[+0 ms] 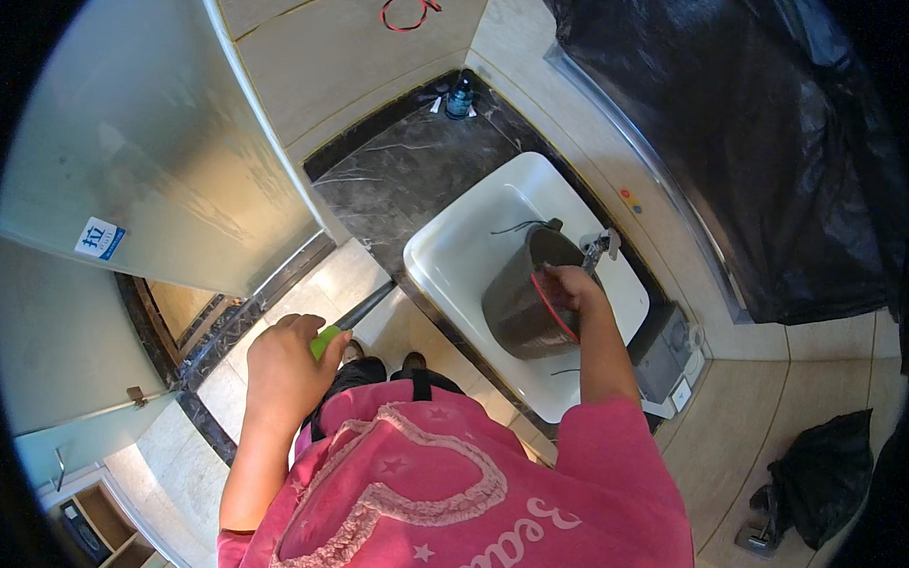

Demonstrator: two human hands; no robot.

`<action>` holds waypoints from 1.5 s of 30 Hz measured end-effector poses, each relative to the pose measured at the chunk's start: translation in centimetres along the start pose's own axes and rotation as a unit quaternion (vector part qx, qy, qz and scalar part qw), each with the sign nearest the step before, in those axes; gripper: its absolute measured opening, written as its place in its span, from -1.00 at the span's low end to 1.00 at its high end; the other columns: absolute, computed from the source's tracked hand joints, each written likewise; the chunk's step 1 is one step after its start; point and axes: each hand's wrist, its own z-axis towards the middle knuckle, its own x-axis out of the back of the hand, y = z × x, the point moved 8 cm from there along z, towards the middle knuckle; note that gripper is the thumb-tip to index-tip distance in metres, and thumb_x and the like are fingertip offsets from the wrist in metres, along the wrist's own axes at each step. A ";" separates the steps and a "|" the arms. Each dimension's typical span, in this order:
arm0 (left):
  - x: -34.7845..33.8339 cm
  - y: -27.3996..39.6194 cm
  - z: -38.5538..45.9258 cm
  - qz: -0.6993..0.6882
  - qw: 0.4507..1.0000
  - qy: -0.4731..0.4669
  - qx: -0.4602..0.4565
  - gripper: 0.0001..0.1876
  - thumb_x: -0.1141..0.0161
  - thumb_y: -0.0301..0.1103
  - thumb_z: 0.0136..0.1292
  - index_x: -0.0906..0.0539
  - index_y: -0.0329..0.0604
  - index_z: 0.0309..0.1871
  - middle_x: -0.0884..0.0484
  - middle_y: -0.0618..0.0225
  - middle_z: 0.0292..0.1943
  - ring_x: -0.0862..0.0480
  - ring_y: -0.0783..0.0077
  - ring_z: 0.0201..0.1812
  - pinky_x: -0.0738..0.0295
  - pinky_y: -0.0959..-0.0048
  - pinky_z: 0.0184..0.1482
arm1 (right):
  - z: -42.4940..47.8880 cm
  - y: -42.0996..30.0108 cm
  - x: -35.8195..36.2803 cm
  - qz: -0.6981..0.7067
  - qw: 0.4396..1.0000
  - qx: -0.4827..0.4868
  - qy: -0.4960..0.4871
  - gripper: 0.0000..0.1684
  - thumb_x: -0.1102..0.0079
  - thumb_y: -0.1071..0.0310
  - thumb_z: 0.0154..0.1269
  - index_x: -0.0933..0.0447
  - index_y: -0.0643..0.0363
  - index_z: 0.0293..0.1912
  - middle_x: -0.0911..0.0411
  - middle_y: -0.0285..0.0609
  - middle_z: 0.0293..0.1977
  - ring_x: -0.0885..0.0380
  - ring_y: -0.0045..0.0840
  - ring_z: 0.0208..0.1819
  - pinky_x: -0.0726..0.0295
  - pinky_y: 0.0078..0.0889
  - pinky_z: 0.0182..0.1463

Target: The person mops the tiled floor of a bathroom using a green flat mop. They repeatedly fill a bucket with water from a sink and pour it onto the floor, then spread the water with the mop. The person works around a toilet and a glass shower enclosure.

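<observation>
My left hand is closed around the bright green handle of a tool. Its dark shaft points up and to the right, over the floor; I cannot tell what kind of tool it is. A dark grey bucket leans at a tilt inside the white washbasin, its mouth by the chrome faucet. My right hand grips the bucket near its rim, beside a curved red strip. The inside of the bucket is mostly hidden, and so are some of my fingertips.
A dark marble counter surrounds the basin, with a blue bottle in its far corner. Left stands a frosted glass door. Black plastic sheeting covers the upper right wall. A grey box sits at the basin's right end.
</observation>
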 end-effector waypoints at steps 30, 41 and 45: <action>-2.4 2.3 -2.1 0.080 0.982 -0.173 -0.006 -0.56 -0.21 0.04 0.03 -0.65 -0.14 -0.18 -0.62 0.03 -0.35 -0.61 0.01 -0.28 -0.48 0.23 -0.24 | -12.1 -5.5 -8.3 -0.391 0.801 0.343 0.297 -0.56 -0.08 0.22 0.15 -0.36 0.34 -0.08 -0.45 0.24 -0.14 -0.49 -0.09 -0.07 -0.46 -0.11 -0.02; -2.3 2.4 -1.5 0.070 0.986 -0.152 -0.015 -0.61 -0.22 -0.01 0.03 -0.63 -0.17 -0.26 -0.59 0.02 -0.43 -0.59 0.00 -0.33 -0.46 0.20 -0.30 | -10.6 -6.6 2.6 -0.441 0.764 0.315 0.350 -0.45 -0.12 0.15 0.15 -0.39 0.46 -0.05 -0.38 0.23 -0.01 -0.34 -0.01 0.08 -0.32 -0.20 0.16; -1.8 0.0 -2.2 0.123 0.978 -0.169 -0.005 -0.63 -0.30 -0.15 -0.03 -0.62 -0.12 -0.16 -0.62 0.06 -0.38 -0.61 0.04 -0.29 -0.47 0.19 -0.24 | -13.7 -4.5 -1.7 -0.381 0.784 0.406 0.274 -0.41 -0.20 0.04 0.08 -0.43 0.41 -0.13 -0.44 0.21 -0.09 -0.43 -0.03 -0.03 -0.40 -0.20 0.06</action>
